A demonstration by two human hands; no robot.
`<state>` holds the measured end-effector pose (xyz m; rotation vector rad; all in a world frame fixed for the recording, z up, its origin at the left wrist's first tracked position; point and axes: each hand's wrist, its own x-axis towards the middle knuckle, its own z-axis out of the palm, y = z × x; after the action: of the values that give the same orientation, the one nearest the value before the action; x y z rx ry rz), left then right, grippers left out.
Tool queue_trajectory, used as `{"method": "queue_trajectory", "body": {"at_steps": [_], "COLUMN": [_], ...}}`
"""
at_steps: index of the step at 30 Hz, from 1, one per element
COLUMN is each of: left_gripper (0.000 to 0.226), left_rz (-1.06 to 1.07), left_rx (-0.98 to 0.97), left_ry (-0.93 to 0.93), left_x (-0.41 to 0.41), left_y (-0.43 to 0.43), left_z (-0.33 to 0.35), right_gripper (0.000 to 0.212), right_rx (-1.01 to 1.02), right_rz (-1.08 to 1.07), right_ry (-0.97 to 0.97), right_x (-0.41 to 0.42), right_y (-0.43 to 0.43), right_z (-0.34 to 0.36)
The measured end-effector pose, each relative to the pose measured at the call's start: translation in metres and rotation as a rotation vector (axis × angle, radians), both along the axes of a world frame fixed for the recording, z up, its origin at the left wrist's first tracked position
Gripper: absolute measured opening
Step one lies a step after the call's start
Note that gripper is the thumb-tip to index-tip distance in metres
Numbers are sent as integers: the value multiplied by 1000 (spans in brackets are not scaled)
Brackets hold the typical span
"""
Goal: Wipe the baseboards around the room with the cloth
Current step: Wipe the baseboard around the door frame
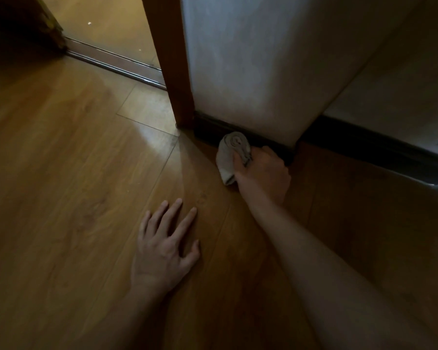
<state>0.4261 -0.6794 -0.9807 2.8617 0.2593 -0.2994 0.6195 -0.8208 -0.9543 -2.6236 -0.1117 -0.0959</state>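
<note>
A dark baseboard (210, 128) runs along the foot of a pale wall, turns at an outer corner and continues to the right (379, 150). My right hand (263, 170) grips a bunched light grey cloth (232, 152) and holds it against the baseboard's short stretch between the door frame and the wall corner. My left hand (165, 243) lies flat on the wooden floor, fingers spread and straight, well in front of the baseboard and holding nothing.
A brown wooden door frame (172, 61) stands just left of the cloth, with an open doorway and a metal threshold strip (116, 64) beyond it. The pale wall (250, 61) rises above the baseboard. The wooden floor (61, 160) spreads out to the left.
</note>
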Motion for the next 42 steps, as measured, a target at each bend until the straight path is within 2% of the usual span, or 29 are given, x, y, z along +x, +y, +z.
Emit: {"method": "queue_trajectory", "body": {"at_steps": [9,25,37,42], "left_gripper": [68,67,68,68], "left_rz": [5,9,-3,-1], "left_rx": [3,17,46,50], "left_ry": [-8,-27,-54,-60], "left_x": [-1,0,-2,-3], "left_y": [-2,-4,0,-1], "left_z": [0,-3,-12,-11], "right_gripper": [37,35,35,38], "right_rx": [-114,-69,-68,-52], "right_rz": [-103,-95,-120,-51], "right_ry": [-118,-128,-75,9], "right_x": [-15,-12,-11,-2], "right_y": [-65,-57,-40,-12], "right_z": [3,2,5,6]}}
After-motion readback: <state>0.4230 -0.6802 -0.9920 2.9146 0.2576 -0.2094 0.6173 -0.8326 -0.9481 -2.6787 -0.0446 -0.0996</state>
